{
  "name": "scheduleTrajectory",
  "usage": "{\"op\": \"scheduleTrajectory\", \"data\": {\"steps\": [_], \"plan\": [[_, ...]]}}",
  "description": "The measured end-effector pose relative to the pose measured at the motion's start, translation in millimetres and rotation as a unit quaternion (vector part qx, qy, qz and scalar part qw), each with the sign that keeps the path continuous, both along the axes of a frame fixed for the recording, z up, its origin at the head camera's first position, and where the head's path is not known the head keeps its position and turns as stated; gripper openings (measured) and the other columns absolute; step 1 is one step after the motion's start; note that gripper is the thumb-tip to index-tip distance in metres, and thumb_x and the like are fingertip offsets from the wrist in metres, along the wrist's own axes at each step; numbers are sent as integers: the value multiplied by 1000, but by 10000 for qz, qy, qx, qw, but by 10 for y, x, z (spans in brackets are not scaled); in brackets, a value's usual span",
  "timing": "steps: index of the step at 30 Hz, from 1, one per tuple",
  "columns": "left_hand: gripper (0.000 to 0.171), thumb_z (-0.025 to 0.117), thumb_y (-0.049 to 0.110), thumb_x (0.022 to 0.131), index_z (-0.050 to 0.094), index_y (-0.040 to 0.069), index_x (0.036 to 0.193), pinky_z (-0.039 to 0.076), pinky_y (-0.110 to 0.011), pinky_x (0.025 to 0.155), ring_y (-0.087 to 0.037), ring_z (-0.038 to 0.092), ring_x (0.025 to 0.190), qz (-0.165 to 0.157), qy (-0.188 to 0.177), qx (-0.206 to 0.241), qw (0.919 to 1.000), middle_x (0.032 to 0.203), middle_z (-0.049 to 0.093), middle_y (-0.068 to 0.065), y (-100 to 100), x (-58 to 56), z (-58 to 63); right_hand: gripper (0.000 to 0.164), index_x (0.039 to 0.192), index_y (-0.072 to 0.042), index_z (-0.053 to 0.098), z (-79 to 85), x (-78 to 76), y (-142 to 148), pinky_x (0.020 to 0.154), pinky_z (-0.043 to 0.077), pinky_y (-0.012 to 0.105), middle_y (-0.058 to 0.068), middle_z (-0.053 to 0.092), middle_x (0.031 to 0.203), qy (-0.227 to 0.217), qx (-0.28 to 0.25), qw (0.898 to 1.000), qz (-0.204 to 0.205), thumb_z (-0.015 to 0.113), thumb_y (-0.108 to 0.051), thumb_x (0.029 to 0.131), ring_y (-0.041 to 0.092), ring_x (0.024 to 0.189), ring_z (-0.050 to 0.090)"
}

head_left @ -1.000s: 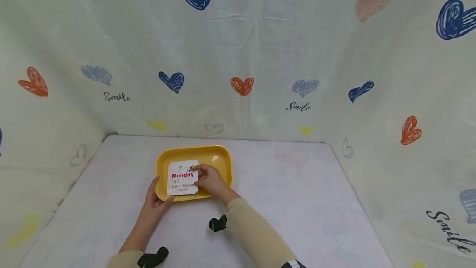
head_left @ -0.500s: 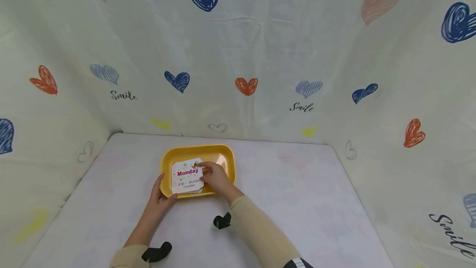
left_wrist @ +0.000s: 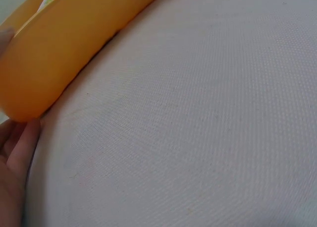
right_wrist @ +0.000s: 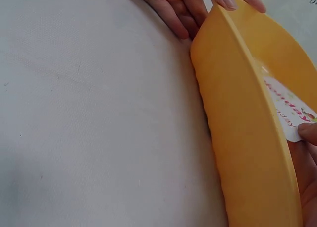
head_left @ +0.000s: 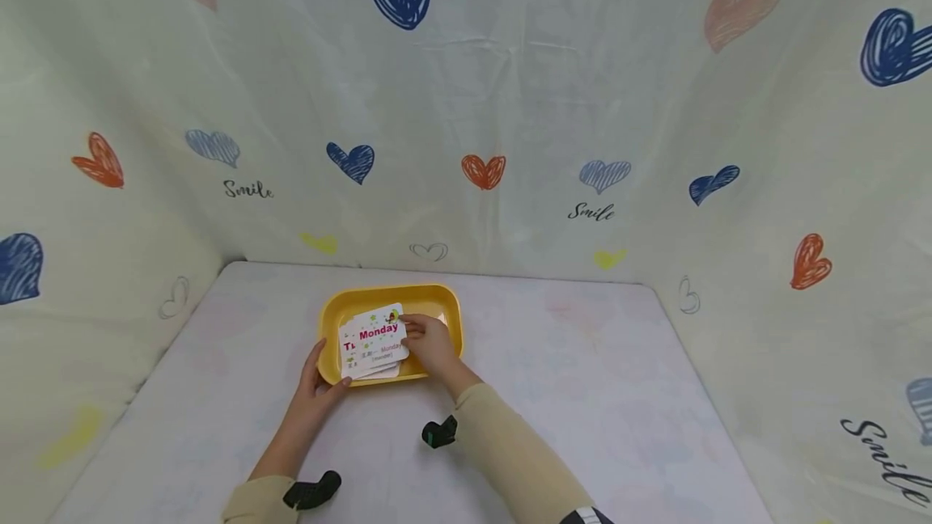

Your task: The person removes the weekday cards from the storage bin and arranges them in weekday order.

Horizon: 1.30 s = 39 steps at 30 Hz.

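A person's two hands work at a yellow tray (head_left: 422,297) on a white table (head_left: 582,386). The left hand (head_left: 315,395) grips the tray's near-left corner, fingers clamped on rim and wall. The right hand (head_left: 434,346) pinches the right edge of a card printed "Monday" (head_left: 379,340) — within the tray, overlapping a partly hidden card (head_left: 348,352); whether the two touch cannot be told. Drawing off the top card seems the step in hand: a light pinch on that one edge should avoid dragging those beneath — a steady left hold helps.
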<state>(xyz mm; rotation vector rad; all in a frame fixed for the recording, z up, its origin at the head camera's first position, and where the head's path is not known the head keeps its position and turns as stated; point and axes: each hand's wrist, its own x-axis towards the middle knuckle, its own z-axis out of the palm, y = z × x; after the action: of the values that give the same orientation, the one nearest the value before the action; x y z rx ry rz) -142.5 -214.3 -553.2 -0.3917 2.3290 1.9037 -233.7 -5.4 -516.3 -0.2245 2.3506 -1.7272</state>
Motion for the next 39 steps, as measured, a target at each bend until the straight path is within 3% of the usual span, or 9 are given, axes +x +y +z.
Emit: {"op": "scheduleTrajectory", "data": {"steps": [7, 15, 22, 29, 39], "plan": [[95, 70, 30, 91, 1, 43, 155, 12, -61, 111, -36, 23, 141, -4, -121, -177, 9998, 159, 19, -15, -10, 4, -32, 40, 124, -5, 67, 27, -12, 108, 76, 53, 24, 4, 59, 97, -40, -148, 9998, -139, 67, 8, 86, 12, 83, 59], [97, 70, 31, 90, -1, 45, 154, 14, -61, 110, -37, 22, 141, 22, -165, -237, 9996, 159, 18, -15, -25, -25, 3, 41, 131, -6, 61, 145, 34, 282, 63, 56, 29, 9, 58, 105, -254, -695, 9970, -223, 64, 3, 90, 17, 72, 63], [96, 69, 31, 91, -1, 46, 154, 13, -64, 109, -37, 21, 142, 54, -179, -315, 9993, 160, 18, -15, -32, -59, 34, 43, 134, -6, 58, 245, 63, 448, 66, 57, 32, 10, 60, 109, -311, -928, 9949, -252, 62, 2, 92, 20, 74, 67], [96, 70, 28, 90, 1, 42, 156, 13, -64, 109, -38, 23, 140, 107, -193, -218, 9995, 158, 20, -18, -4, -51, -6, 52, 137, 1, 53, 264, 74, 728, 67, 57, 36, 16, 58, 113, -229, -1357, 9897, -405, 63, 12, 87, 18, 79, 65], [95, 70, 30, 90, 2, 41, 156, 13, -65, 109, -39, 17, 143, 93, -225, -163, 9996, 159, 18, -19, 21, 12, -9, 62, 139, -3, 52, 317, 144, 1081, 68, 57, 35, 18, 58, 114, -72, -1169, 9896, -832, 69, 12, 82, 19, 80, 63]]}}
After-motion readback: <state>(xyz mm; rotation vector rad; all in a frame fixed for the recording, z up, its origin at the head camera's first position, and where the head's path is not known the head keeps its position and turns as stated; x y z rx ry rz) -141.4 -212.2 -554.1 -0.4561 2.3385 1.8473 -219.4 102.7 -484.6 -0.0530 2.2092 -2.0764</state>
